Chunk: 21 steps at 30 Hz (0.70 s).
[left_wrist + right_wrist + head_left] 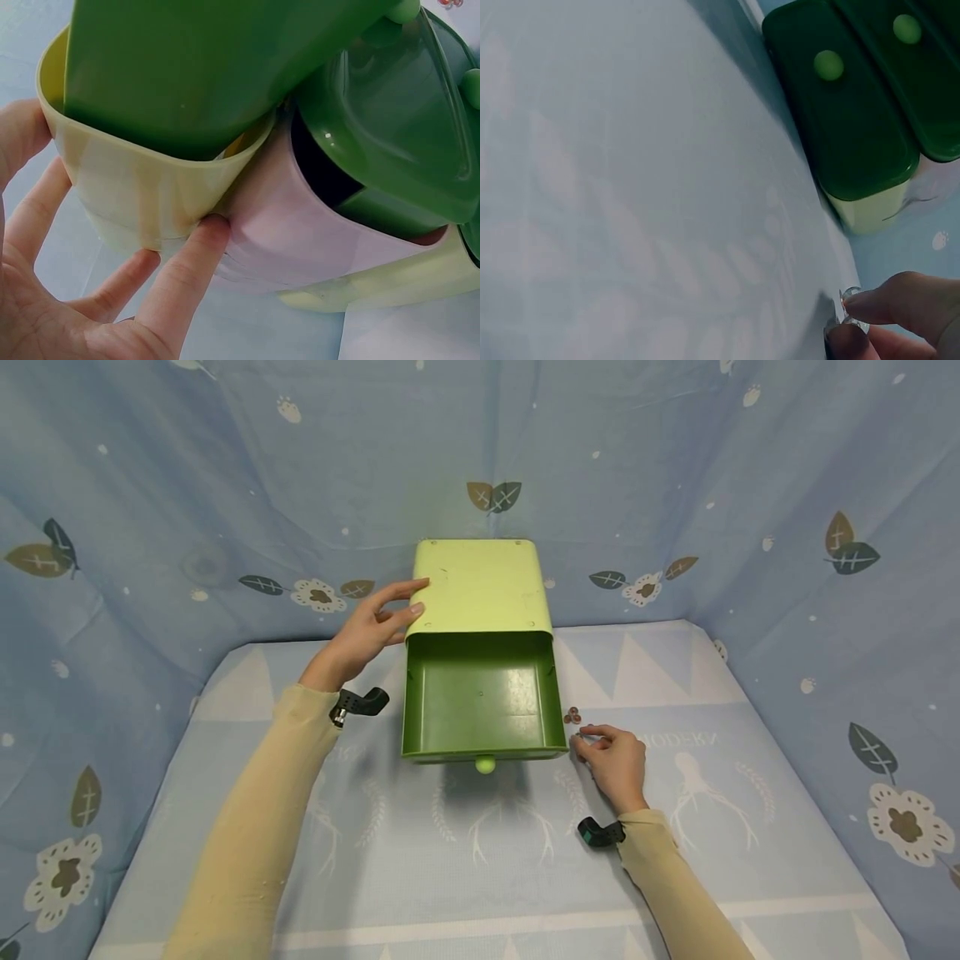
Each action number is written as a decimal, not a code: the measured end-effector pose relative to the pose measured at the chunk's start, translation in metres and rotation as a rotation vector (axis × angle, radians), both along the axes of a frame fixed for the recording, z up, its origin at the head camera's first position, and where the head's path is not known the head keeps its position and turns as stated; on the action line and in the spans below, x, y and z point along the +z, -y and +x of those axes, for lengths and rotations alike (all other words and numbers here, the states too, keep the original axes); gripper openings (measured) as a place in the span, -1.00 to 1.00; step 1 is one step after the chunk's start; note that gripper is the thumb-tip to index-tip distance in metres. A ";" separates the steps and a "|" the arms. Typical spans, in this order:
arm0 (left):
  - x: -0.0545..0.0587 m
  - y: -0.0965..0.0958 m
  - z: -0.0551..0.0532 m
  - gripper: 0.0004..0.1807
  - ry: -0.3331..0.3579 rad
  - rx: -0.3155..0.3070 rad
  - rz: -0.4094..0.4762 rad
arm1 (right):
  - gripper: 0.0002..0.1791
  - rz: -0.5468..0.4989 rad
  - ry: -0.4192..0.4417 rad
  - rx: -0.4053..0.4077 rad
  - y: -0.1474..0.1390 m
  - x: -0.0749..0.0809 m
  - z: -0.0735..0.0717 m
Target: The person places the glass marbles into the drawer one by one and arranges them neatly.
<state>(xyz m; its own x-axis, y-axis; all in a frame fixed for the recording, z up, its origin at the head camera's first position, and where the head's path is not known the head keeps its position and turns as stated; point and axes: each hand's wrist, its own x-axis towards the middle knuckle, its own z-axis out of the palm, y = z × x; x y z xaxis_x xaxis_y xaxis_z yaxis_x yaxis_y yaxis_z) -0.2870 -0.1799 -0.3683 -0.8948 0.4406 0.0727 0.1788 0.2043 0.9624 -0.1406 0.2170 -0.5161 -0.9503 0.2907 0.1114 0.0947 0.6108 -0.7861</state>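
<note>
A small drawer cabinet (pixel 480 585) with a yellow-green top stands at the back of the table. Its top green drawer (pixel 480 702) is pulled out, and its inside looks bare. My left hand (pixel 360 635) rests on the cabinet's left side, fingers spread against the casing (pixel 142 176). Right of the drawer's front corner, my right hand (pixel 615 764) pinches a small clear, shiny piece (pixel 849 300) between thumb and finger, partly hidden by the fingertips. Just beyond those fingertips lie several small reddish-brown pieces (pixel 573 715), too small to tell their kind.
Below the top drawer, a pink section (pixel 292 232) holds another green drawer (pixel 405 127), standing partly out. Round light-green knobs (pixel 829 65) stick out from the drawer fronts. A blue patterned curtain (pixel 337 460) hangs close behind the cabinet. The table (pixel 420 868) has a pale printed cover.
</note>
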 end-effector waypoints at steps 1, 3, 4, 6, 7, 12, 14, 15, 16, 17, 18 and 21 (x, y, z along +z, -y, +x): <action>0.000 0.000 0.000 -0.40 0.000 0.000 0.000 | -0.78 0.004 0.001 -0.003 0.000 0.000 0.000; 0.000 0.000 0.000 -0.40 0.000 -0.001 0.003 | -0.79 0.012 0.004 -0.010 0.001 0.000 -0.001; 0.000 0.000 0.000 -0.40 0.000 -0.001 0.001 | -0.79 0.016 0.007 -0.012 0.001 0.000 -0.001; 0.000 0.000 0.000 -0.40 0.000 -0.001 0.001 | -0.79 0.024 0.011 -0.017 0.002 0.000 -0.001; 0.000 0.000 0.000 -0.40 -0.001 -0.001 0.001 | -0.79 0.029 0.013 -0.020 0.002 0.000 -0.002; 0.001 0.000 0.000 -0.40 0.000 0.001 0.003 | -0.79 0.033 0.023 -0.027 0.002 0.000 -0.002; 0.001 0.000 0.000 -0.40 0.000 0.000 0.004 | -0.79 0.026 0.025 -0.027 0.003 0.000 -0.002; 0.001 0.000 0.000 -0.41 0.000 0.000 0.004 | -0.79 0.025 0.025 -0.027 0.003 0.000 -0.002; 0.001 0.000 0.000 -0.41 0.000 0.000 0.006 | -0.79 0.024 0.024 -0.027 0.003 0.000 -0.001; 0.000 0.000 0.000 -0.41 -0.001 0.000 0.006 | -0.79 0.025 0.023 -0.027 0.003 0.000 -0.001; 0.000 0.000 -0.001 -0.41 -0.002 0.001 0.006 | -0.79 0.025 0.020 -0.025 0.003 0.001 0.000; 0.000 0.000 -0.001 -0.41 -0.006 -0.001 0.005 | -0.79 0.026 0.013 -0.024 0.004 0.001 0.002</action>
<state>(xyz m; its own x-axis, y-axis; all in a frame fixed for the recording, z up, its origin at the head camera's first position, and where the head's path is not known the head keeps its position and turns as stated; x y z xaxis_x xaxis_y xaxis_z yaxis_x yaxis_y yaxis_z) -0.2879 -0.1796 -0.3687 -0.8939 0.4411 0.0798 0.1845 0.1997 0.9623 -0.1389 0.2133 -0.5147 -0.9446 0.3103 0.1065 0.1199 0.6287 -0.7684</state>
